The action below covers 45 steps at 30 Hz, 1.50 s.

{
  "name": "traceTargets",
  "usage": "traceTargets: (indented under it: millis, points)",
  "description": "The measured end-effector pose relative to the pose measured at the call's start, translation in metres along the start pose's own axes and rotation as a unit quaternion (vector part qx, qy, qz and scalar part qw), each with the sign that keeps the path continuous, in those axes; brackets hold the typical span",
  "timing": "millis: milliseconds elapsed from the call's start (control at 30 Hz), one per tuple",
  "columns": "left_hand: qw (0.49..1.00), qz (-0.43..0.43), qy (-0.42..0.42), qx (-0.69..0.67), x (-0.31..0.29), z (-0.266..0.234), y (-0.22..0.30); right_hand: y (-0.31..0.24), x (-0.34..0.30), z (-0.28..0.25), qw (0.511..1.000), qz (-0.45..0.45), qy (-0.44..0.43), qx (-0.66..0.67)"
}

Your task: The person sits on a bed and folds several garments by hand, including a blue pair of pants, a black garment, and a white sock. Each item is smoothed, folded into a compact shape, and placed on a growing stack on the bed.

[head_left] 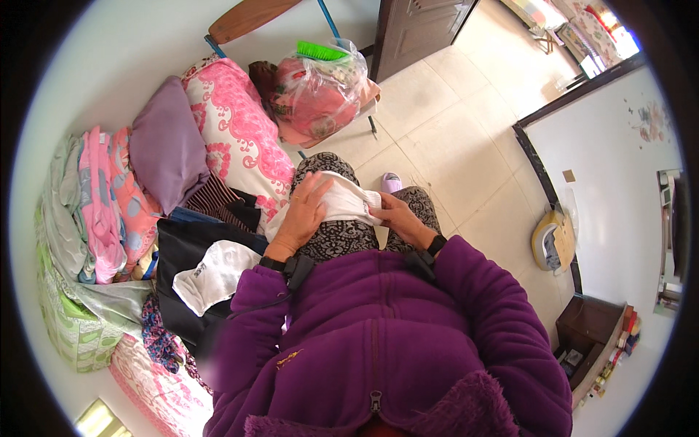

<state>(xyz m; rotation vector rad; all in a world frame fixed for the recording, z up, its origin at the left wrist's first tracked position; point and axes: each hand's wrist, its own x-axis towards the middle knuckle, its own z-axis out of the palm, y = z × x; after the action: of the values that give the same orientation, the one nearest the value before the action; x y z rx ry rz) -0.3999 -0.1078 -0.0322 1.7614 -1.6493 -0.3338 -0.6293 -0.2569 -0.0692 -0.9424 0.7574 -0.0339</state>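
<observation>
One white sock (pixel 342 198) lies across the patterned trousers (pixel 338 242) on the lap; right hand (pixel 405 220) has its grip pinched on the ribbed end, left hand (pixel 301 216) lies over the other part, can't tell if it's pinching. Risk: knees are apart, so if the right pinch loosens, sock could slide through to the floor (pixel 466 138). Second white sock (pixel 216 275) sits left on black cloth (pixel 175 251), left sleeve (pixel 256 298) crowding it. Beyond: purple cushion (pixel 166 142), folded clothes (pixel 100 204), pink-and-white bedding (pixel 237 124).

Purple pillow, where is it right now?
In the head view, the purple pillow is at the upper left, with folded clothes on its left and a pink-and-white pillow on its right.
</observation>
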Motion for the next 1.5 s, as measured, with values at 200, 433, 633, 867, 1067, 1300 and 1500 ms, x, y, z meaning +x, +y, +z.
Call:
traceTargets:
  millis: [200,433,633,867,1067,1300,1500]
  points:
    - [0.994,0.09,-0.004,0.061,-0.004,-0.024,0.024,-0.012,-0.003,0.017,0.998,-0.004,0.058,0.002]
    - [0.994,0.067,-0.02,0.083,0.003,-0.015,0.03,-0.018,0.004,0.014,0.991,-0.071,0.1,-0.049]
    - [0.999,0.043,-0.016,0.012,-0.001,-0.022,0.028,-0.018,0.022,0.007,0.986,-0.072,0.092,-0.121]
    - [0.998,0.058,-0.038,0.012,-0.013,-0.026,0.016,-0.01,0.015,0.023,0.988,-0.018,0.129,-0.079]
    - [0.997,0.054,-0.049,0.0,-0.016,-0.026,0.017,-0.018,0.011,0.035,0.996,0.03,0.067,0.052]
    - [0.998,0.058,-0.01,0.004,-0.013,-0.023,0.025,-0.012,0.026,0.037,0.975,-0.113,0.168,0.096]
    - [0.994,0.075,-0.043,0.061,-0.007,0.01,0.038,0.0,0.026,-0.004,0.957,-0.144,0.25,-0.031]
